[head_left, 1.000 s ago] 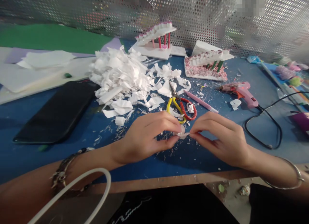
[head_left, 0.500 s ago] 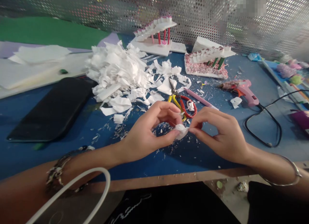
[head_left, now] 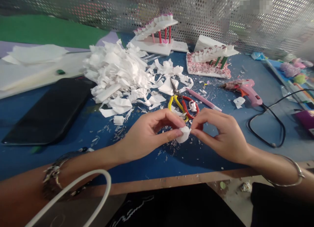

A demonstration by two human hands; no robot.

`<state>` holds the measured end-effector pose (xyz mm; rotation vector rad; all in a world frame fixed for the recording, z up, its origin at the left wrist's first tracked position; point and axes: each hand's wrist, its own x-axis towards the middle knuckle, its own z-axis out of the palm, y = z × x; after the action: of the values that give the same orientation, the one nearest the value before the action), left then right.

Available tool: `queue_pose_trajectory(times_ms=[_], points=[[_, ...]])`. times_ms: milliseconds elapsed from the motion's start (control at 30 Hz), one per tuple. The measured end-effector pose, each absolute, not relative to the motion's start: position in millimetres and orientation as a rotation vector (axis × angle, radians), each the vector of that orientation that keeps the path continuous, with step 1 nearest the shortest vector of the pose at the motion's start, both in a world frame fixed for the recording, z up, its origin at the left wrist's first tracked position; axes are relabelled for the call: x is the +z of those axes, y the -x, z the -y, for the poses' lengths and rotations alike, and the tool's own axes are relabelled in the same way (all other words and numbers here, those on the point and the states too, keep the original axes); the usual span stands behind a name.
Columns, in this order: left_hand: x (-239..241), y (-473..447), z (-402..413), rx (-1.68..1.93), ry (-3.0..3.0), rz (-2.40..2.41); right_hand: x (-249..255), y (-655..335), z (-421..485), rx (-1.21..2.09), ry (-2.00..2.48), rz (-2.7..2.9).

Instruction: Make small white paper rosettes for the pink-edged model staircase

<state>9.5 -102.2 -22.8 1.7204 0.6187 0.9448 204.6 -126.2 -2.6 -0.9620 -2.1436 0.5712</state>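
Observation:
A small white piece of paper (head_left: 183, 135) is pinched between my two hands above the blue table. My left hand (head_left: 149, 132) grips its left side between thumb and fingers. At its right corner, the thumb and fingertips of my right hand (head_left: 220, 134) are closed on the paper's edge. Just beyond my hands lie scissors (head_left: 177, 95) with one yellow and one red handle, blades pointing away. A big heap of torn white paper (head_left: 120, 70) rises behind my left hand, with loose scraps around it.
A pink glue gun (head_left: 249, 91) with a black cord lies right. A pink pen (head_left: 204, 99) rests behind the scissors. Two small stair models, one with red posts (head_left: 157, 31) and one with green posts (head_left: 211, 62), stand at the back. A black phone-like slab (head_left: 49, 112) lies left.
My left fingers have closed down onto the paper, which now hangs flatter and shows more of its face. My right hand keeps its pinch. The view has shifted slightly.

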Motion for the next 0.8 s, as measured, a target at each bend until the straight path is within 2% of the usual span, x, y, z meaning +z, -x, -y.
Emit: queue_pose_trajectory(times_ms=[333,800], points=[[-21.3,-10.6,100.9,0.795,-1.478,-0.594,-4.0,-203.8,126.3,0.61,0.924,2.147],[-19.1,-9.7,99.5,0.725,-1.559,-0.698,-7.9,-204.1,127.5,0.617,0.914,2.102]])
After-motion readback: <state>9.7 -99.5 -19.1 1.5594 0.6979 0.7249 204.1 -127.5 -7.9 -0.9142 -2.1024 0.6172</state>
